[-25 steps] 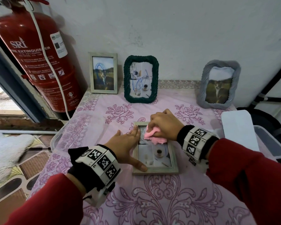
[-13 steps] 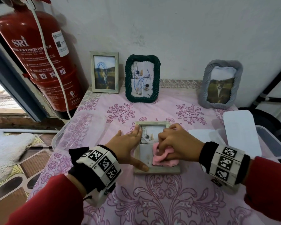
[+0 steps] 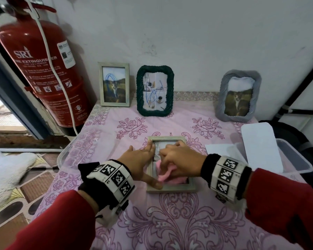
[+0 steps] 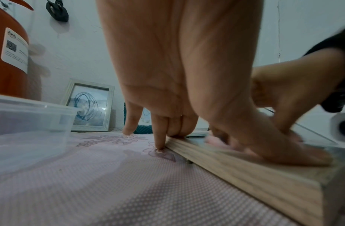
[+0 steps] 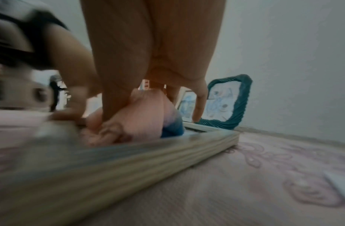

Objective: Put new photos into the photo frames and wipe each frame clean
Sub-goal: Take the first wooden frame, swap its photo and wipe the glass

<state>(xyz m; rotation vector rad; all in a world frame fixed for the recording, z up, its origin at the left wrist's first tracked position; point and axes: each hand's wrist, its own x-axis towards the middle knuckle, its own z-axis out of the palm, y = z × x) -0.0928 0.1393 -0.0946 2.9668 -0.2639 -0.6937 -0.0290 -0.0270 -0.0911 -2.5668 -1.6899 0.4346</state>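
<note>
Frame (image 3: 171, 188) flat on table (image 3: 170, 222), near middle, glass up. My left hand (image 3: 139, 160) spread straight along frame's left rail, fingertips on far left corner, thumb on near rail, two fingers on cloth beside frame. My right hand (image 3: 181, 159) curled round pink rag (image 3: 167, 176), pressing it on glass, lower half. Three frames upright along table's far edge: pale one (image 3: 114, 84) at left corner, green (image 3: 154, 91) middle, grey (image 3: 239, 96) at right. Clear tub (image 3: 296, 159) at right edge.
</note>
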